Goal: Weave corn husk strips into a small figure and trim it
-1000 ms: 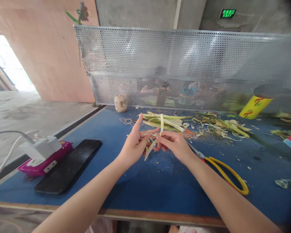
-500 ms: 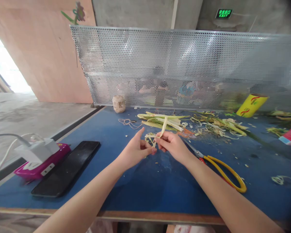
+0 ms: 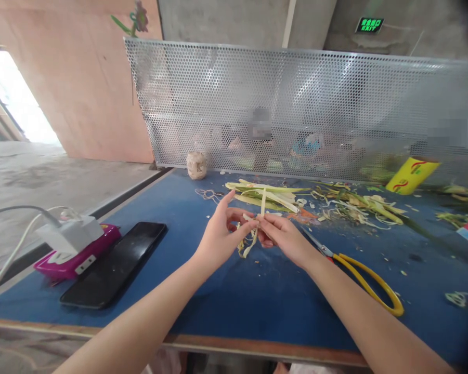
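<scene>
My left hand [image 3: 226,228] and my right hand [image 3: 283,234] meet above the blue table [image 3: 257,306], fingertips almost touching. Between them is a pale green leaf strip [image 3: 263,201], one end sticking up past my right fingers. My right thumb and fingers pinch it. With thumb and index finger, my left hand closes on the same strip; thin curled fibres [image 3: 246,249] dangle below. Behind the hands lies a pile of long green and whitish leaves [image 3: 267,195]. Scissors with yellow handles [image 3: 374,278] rest beside my right forearm.
At left are a black phone [image 3: 115,265] and a magenta power strip [image 3: 78,254] with a white plug. A perforated metal screen [image 3: 234,93] stands at the back. Near it are a wrapped lump [image 3: 196,165], a yellow roll [image 3: 413,175] and plant scraps [image 3: 354,205].
My left fingers have risen and come up against my right fingertips. The strip now stands more upright, and the curled fibres show more below the hands. The view has shifted slightly.
</scene>
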`<state>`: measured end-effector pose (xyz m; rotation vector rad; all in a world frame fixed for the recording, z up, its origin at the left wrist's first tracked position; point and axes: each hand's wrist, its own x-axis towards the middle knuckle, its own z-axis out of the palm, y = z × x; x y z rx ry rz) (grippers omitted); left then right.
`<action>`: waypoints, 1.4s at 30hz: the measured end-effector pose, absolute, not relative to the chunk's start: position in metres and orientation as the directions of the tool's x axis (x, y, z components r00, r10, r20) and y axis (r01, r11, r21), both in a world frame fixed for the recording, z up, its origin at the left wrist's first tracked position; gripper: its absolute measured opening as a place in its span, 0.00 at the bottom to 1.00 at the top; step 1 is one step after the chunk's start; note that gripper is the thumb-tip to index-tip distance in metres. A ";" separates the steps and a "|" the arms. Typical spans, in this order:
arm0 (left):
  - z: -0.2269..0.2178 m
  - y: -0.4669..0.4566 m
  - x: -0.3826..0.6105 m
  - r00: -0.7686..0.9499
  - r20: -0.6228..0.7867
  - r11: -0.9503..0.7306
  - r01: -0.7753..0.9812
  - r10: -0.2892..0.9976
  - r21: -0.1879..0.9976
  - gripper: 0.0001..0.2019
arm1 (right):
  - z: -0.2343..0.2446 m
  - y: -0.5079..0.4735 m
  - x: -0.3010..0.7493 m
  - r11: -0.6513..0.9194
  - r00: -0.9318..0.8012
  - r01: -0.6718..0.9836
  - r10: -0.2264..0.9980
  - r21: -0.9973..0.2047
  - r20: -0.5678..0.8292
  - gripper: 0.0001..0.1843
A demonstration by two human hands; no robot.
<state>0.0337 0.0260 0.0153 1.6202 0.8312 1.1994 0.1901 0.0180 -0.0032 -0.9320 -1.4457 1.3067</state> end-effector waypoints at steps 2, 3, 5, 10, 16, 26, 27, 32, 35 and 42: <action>0.016 0.026 0.034 0.283 0.332 -0.341 -0.016 0.900 0.940 0.36 | -0.005 0.017 0.188 0.161 -0.279 -0.026 0.946 -0.987 0.162 0.16; 0.017 0.027 0.034 0.277 0.324 -0.331 -0.021 0.905 0.943 0.35 | -0.006 0.016 0.187 0.173 -0.277 -0.018 0.945 -0.985 0.171 0.15; 0.019 0.027 0.034 0.253 0.313 -0.310 -0.053 0.915 0.949 0.35 | -0.007 0.016 0.186 0.187 -0.268 -0.020 0.945 -0.982 0.185 0.14; 0.024 0.030 0.033 0.171 0.333 -0.300 -0.193 0.927 0.934 0.39 | -0.003 0.015 0.183 0.147 -0.288 -0.114 0.942 -0.983 0.174 0.13; 0.018 0.033 0.034 0.237 0.290 -0.254 -0.173 0.927 0.952 0.41 | -0.004 0.016 0.185 0.085 -0.282 -0.147 0.951 -0.986 0.124 0.14; 0.011 0.029 0.037 0.268 0.170 -0.159 -0.061 0.948 0.985 0.45 | -0.005 0.014 0.185 0.269 -0.170 0.122 0.954 -0.956 0.247 0.19; 0.012 0.029 0.037 0.295 0.148 -0.126 -0.091 0.944 0.988 0.45 | -0.004 0.014 0.187 0.309 -0.157 0.165 0.946 -0.937 0.284 0.18; 0.017 0.025 0.039 0.345 0.020 0.062 -0.226 0.939 0.972 0.37 | -0.003 0.015 0.191 0.406 -0.109 0.262 0.914 -0.876 0.391 0.19; 0.019 0.023 0.039 0.329 -0.031 0.120 -0.254 0.944 0.960 0.39 | -0.002 0.015 0.191 0.442 -0.107 0.271 0.897 -0.855 0.429 0.18; 0.018 0.023 0.038 0.379 -0.017 0.119 -0.248 0.925 0.961 0.47 | 0.001 0.014 0.191 0.505 -0.146 0.211 0.863 -0.837 0.484 0.14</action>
